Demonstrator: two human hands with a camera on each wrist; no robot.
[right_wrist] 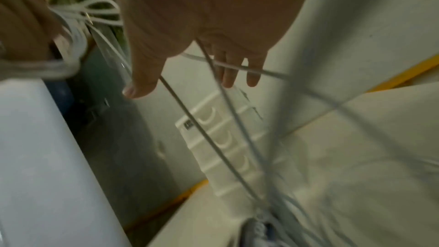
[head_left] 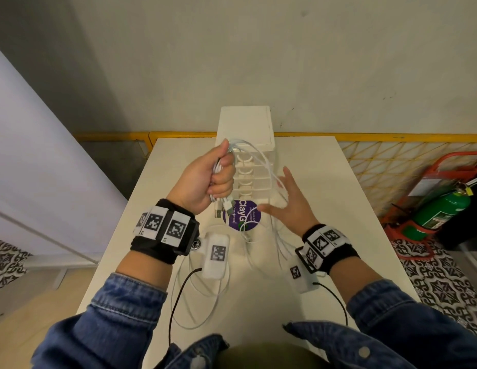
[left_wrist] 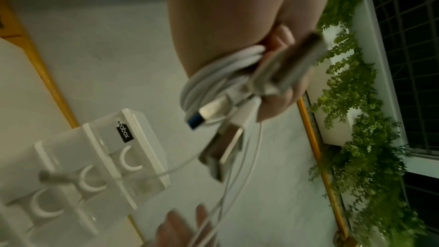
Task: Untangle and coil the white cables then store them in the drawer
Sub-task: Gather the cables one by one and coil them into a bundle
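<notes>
Head view: I see my two sleeves nearest, then both wrists above the table (head_left: 325, 182). My left hand (head_left: 205, 179) is raised in a fist, fingers curled tight round a bunch of white cables (head_left: 233, 149); plug ends hang below the fist. My right hand (head_left: 288, 203) is beside it, fingers straight and spread, and gripping nothing. Loose cable strands run from the fist across the right palm and down to the table, where more cable lies in loops. A round purple sticker (head_left: 241, 217) lies on the table between the hands. Beyond it stands one drawer unit (head_left: 245, 123); I count at least four drawers, all shut.

Left wrist view: only here do the plugs resolve. I count three metal USB plugs and one blue-tipped plug (left_wrist: 194, 122) hanging from the coil.

Right wrist view: two strands cross in front of the extended fingers (right_wrist: 229, 76); I cannot tell whether they touch. The view is blurred.

Farthest, at the right: one green fire extinguisher (head_left: 442, 209).
</notes>
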